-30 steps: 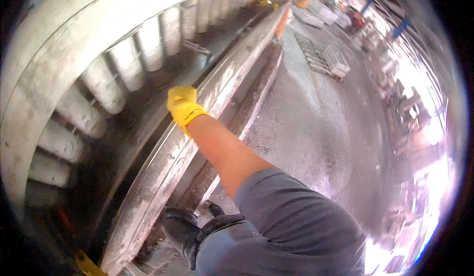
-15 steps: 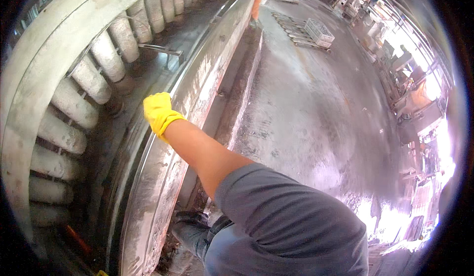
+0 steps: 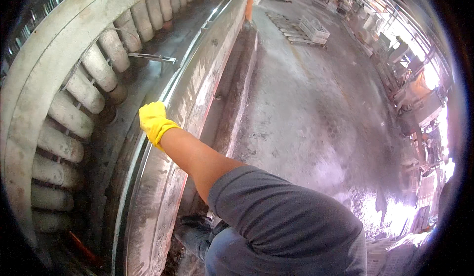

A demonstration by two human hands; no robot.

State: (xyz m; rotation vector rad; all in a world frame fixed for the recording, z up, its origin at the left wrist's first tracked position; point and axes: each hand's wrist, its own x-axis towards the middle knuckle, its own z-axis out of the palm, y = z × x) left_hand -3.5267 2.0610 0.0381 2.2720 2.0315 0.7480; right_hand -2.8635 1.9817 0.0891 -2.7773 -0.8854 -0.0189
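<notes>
My right hand [image 3: 153,120], in a yellow rubber glove, reaches left to the metal rim of a long trough [image 3: 168,177]. Its fingers are curled into a fist at the inner edge. What lies inside them, if anything, is hidden by the glove. Dark, wet-looking liquid [image 3: 158,76] fills the trough beyond the hand. Along its far side stands a row of thick, pale, rounded cylinders [image 3: 71,115] beneath a broad pale beam [image 3: 29,93]. A thin metal bracket [image 3: 153,57] juts over the liquid ahead of my hand. My left hand is out of view.
A narrow ledge [image 3: 242,93] runs along the trough's outer wall. Grey floor [image 3: 306,113] stretches to the right, with a pallet [image 3: 289,26] and a white crate [image 3: 314,30] farther off. Cluttered equipment [image 3: 419,103] lines the right side. An orange strip [image 3: 84,249] shows at lower left.
The whole view has shifted slightly. My right fist stays at the trough's rim, a little lower and farther left in the picture. A yellow sliver at the lower left edge has gone from sight.
</notes>
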